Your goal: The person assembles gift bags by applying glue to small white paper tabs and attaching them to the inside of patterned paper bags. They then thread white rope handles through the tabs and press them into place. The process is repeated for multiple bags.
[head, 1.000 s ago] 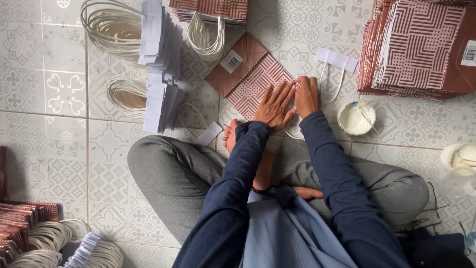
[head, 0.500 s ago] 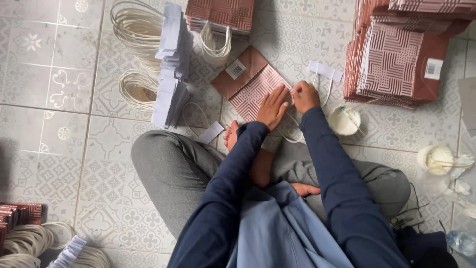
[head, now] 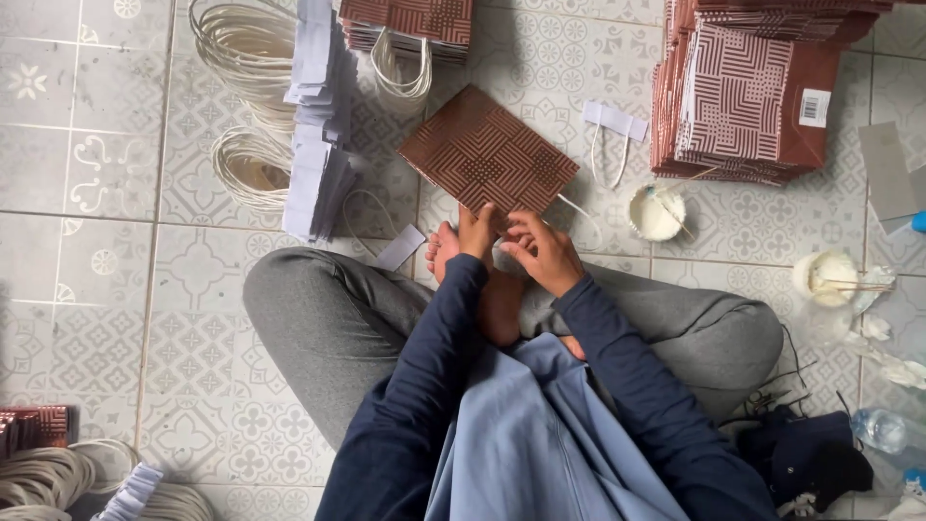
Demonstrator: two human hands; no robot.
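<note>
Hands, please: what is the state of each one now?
Left hand: fingers closed on the near edge of the brown patterned paper bag.
Right hand: fingers curled beside that edge; grip cannot be told.

Bare tile (head: 145, 318) lies open leftward — paper strips (head: 313, 145), glue bowl (head: 656, 212) and bag stack (head: 752, 96) crowd the flat bag (head: 487, 154).

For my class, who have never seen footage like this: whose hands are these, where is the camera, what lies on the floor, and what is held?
There is one view, from a camera worn on the person's head, looking down. The person sits cross-legged on a patterned tile floor. The left hand and right hand grip the near edge of a flat brown patterned paper bag. Around lie a stack of similar bags, coils of cream cord, a pile of white paper strips and a small white bowl.
</note>
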